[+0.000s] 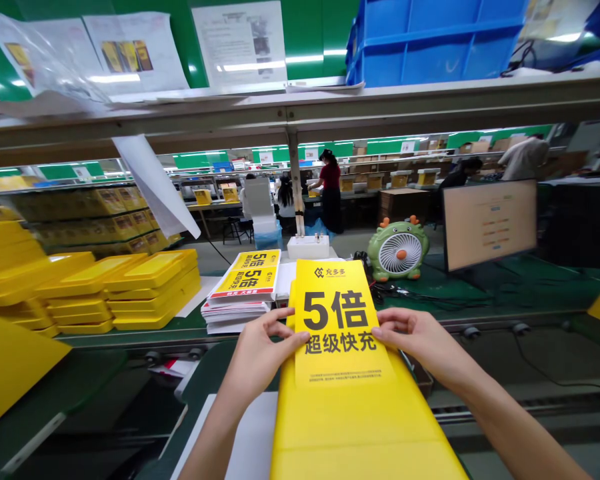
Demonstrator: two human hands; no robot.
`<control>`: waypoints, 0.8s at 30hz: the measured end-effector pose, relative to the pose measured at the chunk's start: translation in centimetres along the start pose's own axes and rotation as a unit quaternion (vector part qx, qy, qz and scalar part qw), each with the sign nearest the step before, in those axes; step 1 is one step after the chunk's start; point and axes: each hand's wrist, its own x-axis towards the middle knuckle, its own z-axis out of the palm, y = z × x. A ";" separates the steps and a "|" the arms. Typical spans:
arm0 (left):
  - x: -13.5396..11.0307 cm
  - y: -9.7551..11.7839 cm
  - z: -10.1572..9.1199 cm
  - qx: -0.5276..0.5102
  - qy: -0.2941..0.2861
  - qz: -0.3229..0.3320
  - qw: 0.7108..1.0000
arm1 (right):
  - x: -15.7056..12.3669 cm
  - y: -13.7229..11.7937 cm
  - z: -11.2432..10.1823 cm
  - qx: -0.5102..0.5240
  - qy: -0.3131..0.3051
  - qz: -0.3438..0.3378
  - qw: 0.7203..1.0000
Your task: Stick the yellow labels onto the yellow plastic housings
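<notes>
A yellow printed label [340,373] with a large black "5" and Chinese characters lies over the upper part of a long yellow panel [350,427]. My left hand [267,350] pinches the label's left edge between thumb and fingers. At the opposite edge, my right hand [410,333] holds the label in the same kind of pinch. From this view I cannot tell whether the label's underside is stuck down or only resting. Just beyond my left hand sits a stack of similar printed labels [247,273] with white edges.
Yellow trays [153,293] are stacked on the left of the green bench. A green animal-shaped fan [400,250] and a monitor [490,223] stand at the right. Overhead runs a shelf with a blue crate [440,47]. Several people work in the background.
</notes>
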 end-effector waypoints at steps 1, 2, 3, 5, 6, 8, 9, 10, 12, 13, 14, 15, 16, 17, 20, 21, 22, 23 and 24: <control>0.0 0.0 0.0 0.000 -0.001 -0.001 1.000 | 0.0 0.0 0.0 0.000 0.000 0.000 1.000; 0.1 0.0 0.0 0.001 -0.002 -0.002 1.000 | -0.1 0.0 0.0 0.002 0.000 0.001 1.000; 0.1 0.0 0.0 0.002 -0.001 -0.003 1.000 | -0.1 -0.1 0.1 0.004 0.000 0.002 1.000; 0.2 -0.1 0.0 0.008 0.001 -0.002 1.000 | -0.1 -0.2 0.2 0.007 -0.002 0.002 1.000; 0.2 -0.1 0.0 0.011 0.002 0.000 1.000 | -0.1 -0.2 0.2 0.009 -0.003 0.002 1.000; 0.3 -0.3 -0.1 0.017 0.004 0.005 1.000 | -0.2 -0.3 0.2 0.011 -0.005 -0.001 1.000; 0.4 -0.4 -0.2 0.019 0.004 0.008 1.000 | -0.2 -0.4 0.2 0.010 -0.006 -0.002 1.000; 0.4 -0.5 -0.2 0.021 0.005 0.010 1.000 | -0.2 -0.4 0.3 0.008 -0.005 -0.003 1.000; 0.4 -0.6 -0.2 0.023 0.005 0.009 1.000 | -0.2 -0.4 0.3 0.004 -0.003 -0.002 1.000; 0.4 -0.5 -0.2 0.023 0.006 0.008 1.000 | -0.2 -0.4 0.3 0.004 -0.001 0.001 1.000; 0.4 -0.5 -0.2 0.023 0.007 0.007 1.000 | -0.3 -0.4 0.4 0.004 0.001 0.002 1.000; 0.3 -0.4 -0.2 0.022 0.008 0.006 1.000 | -0.3 -0.4 0.4 0.003 0.001 0.002 1.000; 0.2 -0.3 -0.1 0.021 0.010 0.004 1.000 | -0.3 -0.3 0.3 0.000 0.003 0.000 1.000; 0.2 -0.2 -0.1 0.019 0.011 0.003 1.000 | -0.3 -0.2 0.3 -0.006 0.003 -0.004 1.000; 0.1 -0.2 0.0 0.013 0.005 0.004 1.000 | -0.5 -0.1 0.3 -0.033 0.007 -0.020 0.999; 0.2 -0.3 0.0 0.016 0.002 0.009 1.000 | -0.6 -0.1 0.3 -0.046 0.010 -0.029 0.998; 0.2 -0.4 -0.1 0.020 -0.001 0.015 1.000 | -0.7 0.0 0.3 -0.063 0.015 -0.039 0.997; 0.2 -0.5 -0.2 0.022 -0.005 0.022 1.000 | -0.9 0.0 0.4 -0.084 0.024 -0.052 0.995; 0.3 -0.7 -0.3 0.022 -0.010 0.025 0.999 | -1.1 0.1 0.4 -0.110 0.038 -0.066 0.991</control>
